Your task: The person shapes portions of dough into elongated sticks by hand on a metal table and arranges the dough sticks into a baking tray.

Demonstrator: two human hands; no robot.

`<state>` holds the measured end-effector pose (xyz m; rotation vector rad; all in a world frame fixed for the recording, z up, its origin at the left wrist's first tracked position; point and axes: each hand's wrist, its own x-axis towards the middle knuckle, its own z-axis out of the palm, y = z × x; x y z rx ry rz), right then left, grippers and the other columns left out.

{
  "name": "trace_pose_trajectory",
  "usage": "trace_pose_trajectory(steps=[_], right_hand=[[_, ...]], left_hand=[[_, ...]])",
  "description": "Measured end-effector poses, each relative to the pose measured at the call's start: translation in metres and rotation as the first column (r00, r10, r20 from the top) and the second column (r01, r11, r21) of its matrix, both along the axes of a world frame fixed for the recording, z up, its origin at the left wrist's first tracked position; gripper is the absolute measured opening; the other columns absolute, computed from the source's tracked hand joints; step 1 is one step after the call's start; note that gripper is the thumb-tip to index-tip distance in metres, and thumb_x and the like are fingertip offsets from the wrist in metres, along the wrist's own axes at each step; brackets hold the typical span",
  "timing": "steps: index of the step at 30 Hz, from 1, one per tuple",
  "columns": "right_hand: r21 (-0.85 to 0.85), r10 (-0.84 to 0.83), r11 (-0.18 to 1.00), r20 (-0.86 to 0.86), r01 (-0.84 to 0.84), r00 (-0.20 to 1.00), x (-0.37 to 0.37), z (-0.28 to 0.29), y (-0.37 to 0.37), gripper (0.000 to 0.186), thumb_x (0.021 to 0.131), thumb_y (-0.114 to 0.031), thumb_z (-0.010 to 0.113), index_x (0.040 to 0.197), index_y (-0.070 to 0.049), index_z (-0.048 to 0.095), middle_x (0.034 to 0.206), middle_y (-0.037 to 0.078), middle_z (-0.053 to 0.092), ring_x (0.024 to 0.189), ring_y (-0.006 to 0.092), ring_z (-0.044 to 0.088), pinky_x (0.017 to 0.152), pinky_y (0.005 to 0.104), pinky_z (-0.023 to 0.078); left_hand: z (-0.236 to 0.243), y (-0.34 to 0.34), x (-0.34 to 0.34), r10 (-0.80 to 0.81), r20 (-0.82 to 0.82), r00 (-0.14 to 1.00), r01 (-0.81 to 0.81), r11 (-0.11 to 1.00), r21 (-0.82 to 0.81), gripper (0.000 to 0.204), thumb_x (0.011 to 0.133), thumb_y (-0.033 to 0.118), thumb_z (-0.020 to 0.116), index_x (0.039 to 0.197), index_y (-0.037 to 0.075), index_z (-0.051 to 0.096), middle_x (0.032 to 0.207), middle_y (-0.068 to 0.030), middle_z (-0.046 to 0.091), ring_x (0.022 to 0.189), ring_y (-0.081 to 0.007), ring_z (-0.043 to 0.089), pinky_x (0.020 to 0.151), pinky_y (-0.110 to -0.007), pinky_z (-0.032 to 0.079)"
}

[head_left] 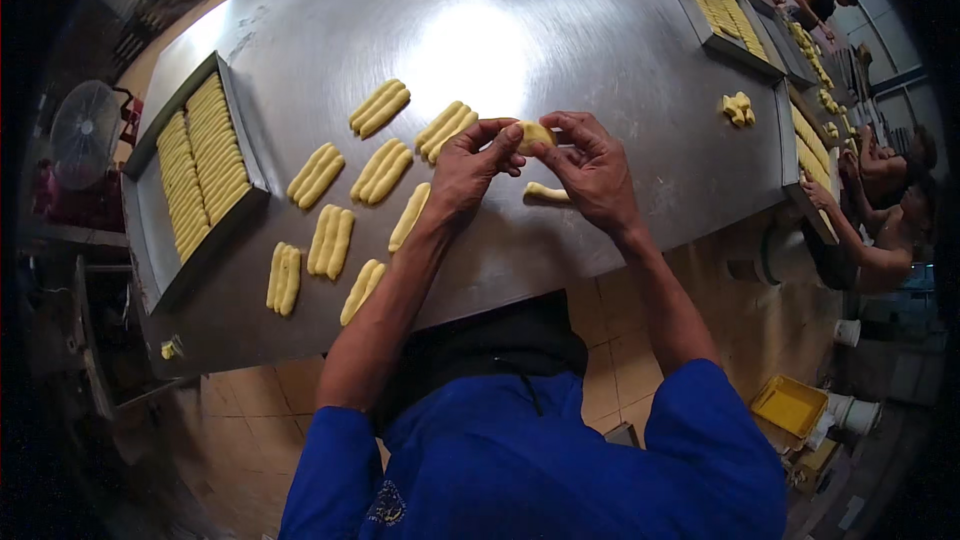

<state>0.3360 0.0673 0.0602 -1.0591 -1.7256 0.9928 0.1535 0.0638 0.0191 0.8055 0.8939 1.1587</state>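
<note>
My left hand (472, 162) and my right hand (592, 162) meet above the metal table, fingers closed on one small piece of yellow dough (532, 136) between them. Just below, near my right hand, lies a short dough roll (546, 193). To the left of my hands, several grouped dough strips rest on the table, such as one group (380, 107) farther off and another (331, 241) nearer me. A dough group (446, 130) lies right beside my left hand, and one (409, 217) is partly covered by my left forearm.
A metal tray (150, 195) with rows of dough strips stands at the table's left. More filled trays (740, 52) line the right side, near a small dough heap (738, 109). Several people (880, 240) work there. A yellow crate (790, 406) sits low at the right.
</note>
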Motion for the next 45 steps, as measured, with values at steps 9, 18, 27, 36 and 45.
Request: trace_pose_trajectory(steps=[9, 18, 27, 36, 45], right_hand=[[-0.086, -0.022, 0.996, 0.078, 0.028, 0.997, 0.008, 0.034, -0.015, 0.027, 0.097, -0.019, 0.067, 0.112, 0.003, 0.067, 0.105, 0.016, 0.07, 0.094, 0.0226, 0.071, 0.082, 0.0337, 0.06], [-0.468, 0.131, 0.87, -0.087, -0.157, 0.988, 0.056, 0.027, 0.019, 0.027, 0.089, -0.014, 0.077, 0.107, 0.004, 0.067, 0.101, 0.013, 0.07, 0.095, 0.02, 0.068, 0.086, 0.0304, 0.057], [-0.184, 0.023, 0.961, 0.801, 0.208, 0.599, 0.096, -0.059, 0.068, 0.055, 0.076, -0.053, 0.084, 0.094, -0.005, 0.066, 0.073, 0.005, 0.06, 0.069, 0.0133, 0.055, 0.063, 0.0358, 0.045], [-0.326, 0.101, 0.934, 0.631, 0.145, 0.769, 0.12, -0.078, 0.084, 0.055, 0.068, -0.056, 0.087, 0.089, -0.008, 0.072, 0.078, 0.007, 0.066, 0.072, 0.0186, 0.061, 0.066, 0.0345, 0.05], [-0.268, 0.134, 0.96, 0.701, 0.085, 0.701, 0.096, -0.062, 0.077, 0.051, 0.072, -0.057, 0.084, 0.088, -0.01, 0.072, 0.081, 0.008, 0.07, 0.075, 0.0196, 0.065, 0.068, 0.037, 0.052]], left_hand=[[0.031, -0.018, 0.003, -0.004, -0.186, 0.983, 0.069, 0.938, 0.341, 0.032, 0.1, 0.033, 0.065, 0.107, 0.002, 0.071, 0.087, -0.0036, 0.071, 0.083, -0.0092, 0.065, 0.077, -0.025, 0.053], [0.026, 0.03, 0.01, -0.436, -0.389, 0.812, 0.506, 0.857, 0.096, 0.047, 0.092, 0.04, 0.073, 0.108, -0.005, 0.069, 0.092, -0.0121, 0.07, 0.081, -0.0155, 0.065, 0.074, -0.03, 0.053], [-0.035, 0.067, 0.036, -0.113, -0.991, 0.077, 0.458, 0.887, -0.065, 0.041, 0.073, 0.047, 0.082, 0.077, 0.009, 0.069, 0.078, -0.0125, 0.072, 0.076, -0.0323, 0.07, 0.069, -0.043, 0.053], [-0.024, 0.084, 0.034, -0.169, -0.972, 0.165, 0.449, 0.89, -0.078, 0.048, 0.072, 0.055, 0.082, 0.074, 0.009, 0.07, 0.073, -0.01, 0.07, 0.073, -0.0283, 0.069, 0.066, -0.042, 0.052], [-0.027, 0.095, 0.043, -0.133, -0.988, -0.081, 0.497, 0.854, -0.156, 0.06, 0.076, 0.068, 0.073, 0.088, 0.01, 0.077, 0.085, -0.0117, 0.074, 0.077, -0.0298, 0.073, 0.069, -0.044, 0.056]])
